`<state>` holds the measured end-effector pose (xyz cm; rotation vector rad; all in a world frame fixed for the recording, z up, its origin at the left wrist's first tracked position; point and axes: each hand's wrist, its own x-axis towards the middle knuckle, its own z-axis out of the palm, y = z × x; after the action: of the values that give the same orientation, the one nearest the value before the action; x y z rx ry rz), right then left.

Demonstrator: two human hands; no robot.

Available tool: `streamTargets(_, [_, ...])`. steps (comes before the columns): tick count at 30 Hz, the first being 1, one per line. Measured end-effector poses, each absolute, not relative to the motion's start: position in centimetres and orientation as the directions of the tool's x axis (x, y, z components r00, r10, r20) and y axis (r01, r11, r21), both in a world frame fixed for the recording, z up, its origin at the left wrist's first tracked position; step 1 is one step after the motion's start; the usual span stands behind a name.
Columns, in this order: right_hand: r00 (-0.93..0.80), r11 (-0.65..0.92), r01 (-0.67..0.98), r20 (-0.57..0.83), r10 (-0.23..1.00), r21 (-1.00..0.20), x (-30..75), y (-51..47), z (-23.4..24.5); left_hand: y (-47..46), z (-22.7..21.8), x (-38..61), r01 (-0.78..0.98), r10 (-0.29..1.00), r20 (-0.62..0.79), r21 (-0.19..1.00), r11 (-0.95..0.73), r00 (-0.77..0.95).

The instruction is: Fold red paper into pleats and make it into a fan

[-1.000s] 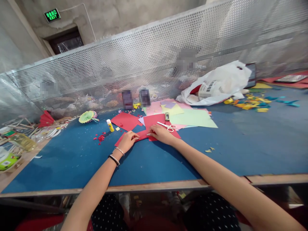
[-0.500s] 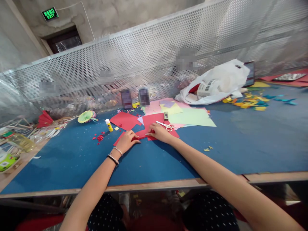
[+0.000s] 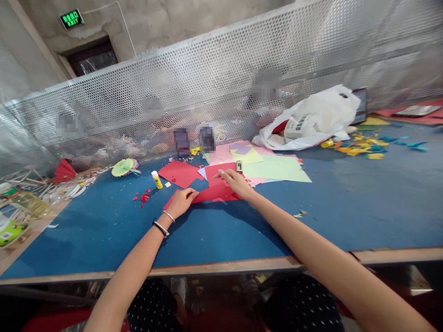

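A folded red paper sheet (image 3: 216, 193) lies on the blue table top (image 3: 214, 230) in front of me. My left hand (image 3: 182, 200) rests on its left end, fingers bent together and pinching the paper's edge. My right hand (image 3: 235, 182) lies further back on the red paper, fingers stretched towards the left. It covers the spot where white-handled scissors lay, and these are now hidden under it. A small dark object (image 3: 238, 166) sits just beyond my right fingers.
A second red sheet (image 3: 178, 173), a glue stick (image 3: 157, 180), red scraps (image 3: 142, 198), green paper (image 3: 277, 168) and pink paper (image 3: 221, 154) surround the work. A white plastic bag (image 3: 311, 120) lies back right, a paper fan (image 3: 124, 167) back left. Behind a perforated metal screen (image 3: 207, 83) sit other people.
My right hand slid away from me, from the red paper's fold onto the scissors, hiding them. My left hand stayed on the paper's left end. The red paper shifted slightly.
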<state>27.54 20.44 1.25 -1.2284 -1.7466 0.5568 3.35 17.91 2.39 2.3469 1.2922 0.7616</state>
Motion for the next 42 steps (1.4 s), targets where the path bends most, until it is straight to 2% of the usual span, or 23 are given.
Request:
streamTargets(2, [-0.08,0.315,0.336,0.306,0.949,-0.888,28.1,20.4,1.6,17.8,2.8,3.2,0.615,0.873,0.21,0.639,-0.463,0.439])
streamTargets(3, [-0.105,0.28,0.282,0.26,0.96,-0.918,28.3,20.3,1.7,17.7,3.0,3.1,0.605,0.871,0.191,0.651,-0.458,0.453])
streamTargets(6, [-0.262,0.252,0.293,0.176,0.949,-0.922,28.1,19.9,1.6,17.4,3.1,3.1,0.637,0.849,0.205,0.582,-0.505,0.486])
streamTargets(10, [-0.449,0.455,0.485,0.234,0.862,-0.747,27.1,19.3,1.2,17.6,2.2,3.2,0.661,0.779,0.335,0.413,-0.626,0.53])
streamTargets(13, [-0.529,0.576,0.523,0.291,0.797,-0.628,26.7,19.1,0.9,17.9,1.7,3.2,0.654,0.744,0.394,0.361,-0.665,0.539])
streamTargets(23, [-0.54,0.632,0.588,0.336,0.772,-0.506,26.4,19.3,0.4,18.2,1.9,2.9,0.658,0.744,0.339,0.348,-0.667,0.575])
streamTargets(28, [-0.581,0.685,0.567,0.367,0.727,-0.458,26.9,19.2,0.5,18.0,2.3,2.8,0.656,0.735,0.315,0.331,-0.678,0.6])
streamTargets(34, [-0.582,0.692,0.625,0.374,0.722,-0.361,27.1,19.3,0.6,17.7,2.9,2.4,0.655,0.705,0.286,0.259,-0.709,0.65])
streamTargets(39, [-0.595,0.68,0.666,0.333,0.732,-0.306,26.7,18.6,1.1,17.6,2.7,2.3,0.68,0.709,0.313,0.215,-0.701,0.632])
streamTargets(42, [-0.603,0.669,0.683,0.289,0.743,-0.293,26.5,17.9,1.6,17.6,2.5,2.5,0.681,0.718,0.292,0.232,-0.694,0.632])
